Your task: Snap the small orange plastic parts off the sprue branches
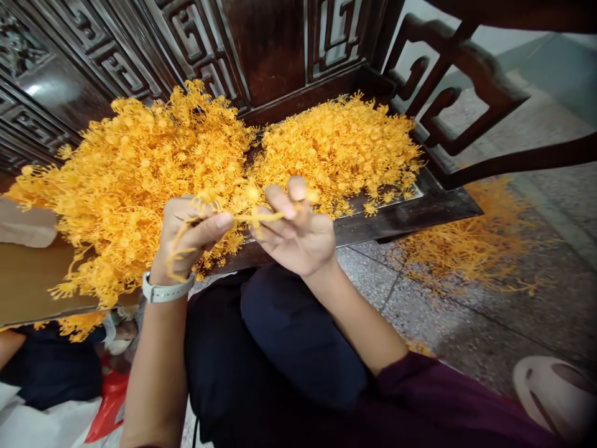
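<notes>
A thin yellow-orange plastic flower stem (242, 218) with small side branches stretches between my two hands. My left hand (186, 233), with a pale watch band on its wrist, is closed around one part, and a branched end hangs below its fingers. The fingers of my right hand (303, 239) pinch the other end, partly blurred. Just behind the hands, a large heap of yellow plastic flower pieces (153, 155) rises on the left. A second, lower heap of the same flower heads (336, 149) lies on the right of the bench.
The heaps lie on a dark carved wooden bench (364, 227) with an openwork armrest (457, 93). Loose orange stems (466, 242) are piled on the speckled floor. A cardboard box (28, 280) and red plastic bag (109, 398) are at left, near another person's leg. A slipper (550, 392) shows lower right.
</notes>
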The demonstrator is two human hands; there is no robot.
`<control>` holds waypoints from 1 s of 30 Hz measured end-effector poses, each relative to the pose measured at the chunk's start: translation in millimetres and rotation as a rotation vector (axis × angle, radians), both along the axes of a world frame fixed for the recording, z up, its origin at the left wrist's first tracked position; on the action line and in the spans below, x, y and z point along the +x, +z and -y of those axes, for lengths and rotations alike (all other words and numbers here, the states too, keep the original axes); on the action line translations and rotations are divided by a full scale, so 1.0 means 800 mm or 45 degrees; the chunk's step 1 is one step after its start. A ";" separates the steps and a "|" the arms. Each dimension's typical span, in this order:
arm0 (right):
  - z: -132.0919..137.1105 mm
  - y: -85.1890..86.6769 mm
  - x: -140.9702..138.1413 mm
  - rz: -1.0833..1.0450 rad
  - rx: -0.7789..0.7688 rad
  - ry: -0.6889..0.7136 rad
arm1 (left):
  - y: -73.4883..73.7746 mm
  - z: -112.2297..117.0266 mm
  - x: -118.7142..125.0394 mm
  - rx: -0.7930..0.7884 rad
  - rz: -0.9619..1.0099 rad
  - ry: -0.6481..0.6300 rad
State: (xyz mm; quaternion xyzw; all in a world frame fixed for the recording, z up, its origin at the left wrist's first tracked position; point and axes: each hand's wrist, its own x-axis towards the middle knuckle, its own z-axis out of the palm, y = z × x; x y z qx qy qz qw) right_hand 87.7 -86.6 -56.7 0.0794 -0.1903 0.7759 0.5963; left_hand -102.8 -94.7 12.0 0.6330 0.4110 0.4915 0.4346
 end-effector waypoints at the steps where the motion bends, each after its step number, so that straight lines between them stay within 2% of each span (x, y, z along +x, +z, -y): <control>1: -0.004 -0.002 0.008 -0.098 0.034 -0.062 | 0.001 -0.003 -0.006 0.047 0.063 -0.013; 3: -0.014 -0.006 0.033 -0.221 0.066 -0.233 | 0.001 -0.007 -0.019 0.122 0.198 -0.015; 5: -0.022 -0.010 0.062 -0.165 0.034 -0.401 | -0.003 -0.006 -0.031 0.114 0.245 0.033; 7: -0.031 -0.016 0.086 0.077 -0.044 -0.537 | -0.010 -0.001 -0.035 0.037 0.192 0.073; 9: -0.046 -0.031 0.097 0.445 -0.110 -0.656 | -0.017 0.006 -0.031 -0.039 0.120 0.116; 11: -0.065 -0.055 0.093 0.854 -0.150 -0.800 | -0.020 0.011 -0.021 -0.096 0.008 0.107; 13: -0.084 -0.082 0.080 1.216 -0.142 -1.001 | -0.018 0.013 -0.010 -0.107 -0.152 0.032; 15: -0.095 -0.101 0.064 1.461 -0.110 -1.201 | -0.014 0.012 0.001 -0.111 -0.312 -0.047; 17: -0.094 -0.104 0.053 1.547 -0.084 -1.324 | -0.009 0.010 0.009 -0.110 -0.396 -0.091; 19: -0.083 -0.088 0.047 1.497 -0.104 -1.361 | -0.007 0.007 0.017 -0.136 -0.433 -0.126; 21: -0.066 -0.063 0.044 1.393 -0.139 -1.298 | -0.006 0.006 0.023 -0.174 -0.473 -0.186; 22: -0.056 -0.050 0.044 1.338 -0.136 -1.200 | -0.006 0.006 0.025 -0.194 -0.499 -0.216; 25: -0.033 -0.022 0.044 1.231 0.029 -0.647 | -0.006 0.006 0.030 -0.209 -0.544 -0.259; 27: -0.023 -0.015 0.046 1.224 0.183 -0.308 | -0.007 0.006 0.031 -0.177 -0.553 -0.259; 28: -0.020 -0.014 0.047 1.216 0.226 -0.220 | -0.008 0.006 0.032 -0.158 -0.559 -0.258; 30: -0.017 -0.015 0.048 1.151 0.224 -0.187 | -0.009 0.007 0.031 -0.130 -0.563 -0.254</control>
